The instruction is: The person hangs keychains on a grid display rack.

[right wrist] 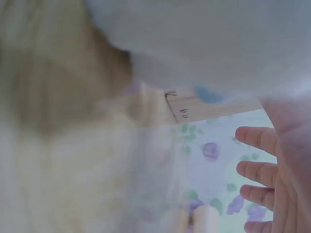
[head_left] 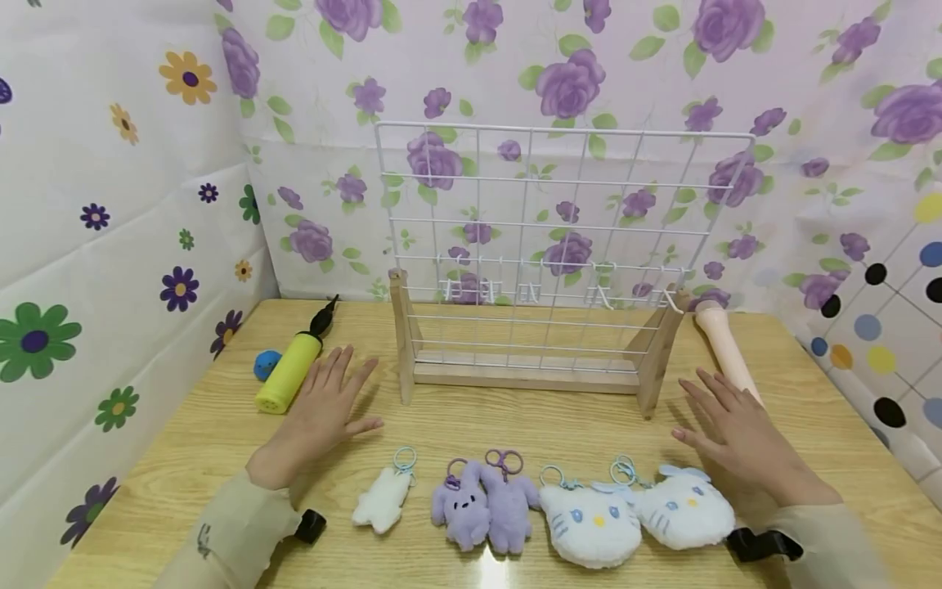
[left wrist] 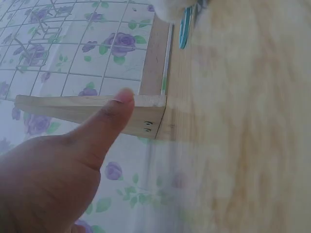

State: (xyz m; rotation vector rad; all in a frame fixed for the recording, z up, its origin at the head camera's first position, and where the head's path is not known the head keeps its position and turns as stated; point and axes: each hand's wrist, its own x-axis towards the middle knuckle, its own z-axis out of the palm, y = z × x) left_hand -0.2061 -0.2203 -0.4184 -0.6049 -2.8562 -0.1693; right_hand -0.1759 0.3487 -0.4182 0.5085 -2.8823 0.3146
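In the head view my left hand (head_left: 324,413), fingers spread, is beside a yellow-green hand pump (head_left: 289,376) and holds nothing. My right hand (head_left: 739,433) is also spread and holds nothing, close to a pale pink rod (head_left: 728,348). Between the hands lies a row of plush keychains: a small white one (head_left: 384,499), two purple ones (head_left: 465,515) side by side, and two white cat-face ones (head_left: 594,528) with blue eyes. Behind them stands a white wire grid rack (head_left: 548,222) on wooden legs, with white hooks (head_left: 602,296) hung on it. A blurred white plush (right wrist: 209,43) fills the top of the right wrist view.
A small blue ball (head_left: 266,365) sits left of the pump. The wooden table (head_left: 515,421) meets flower-print sheets (head_left: 316,188) at the back and left, and a dotted sheet (head_left: 876,327) on the right.
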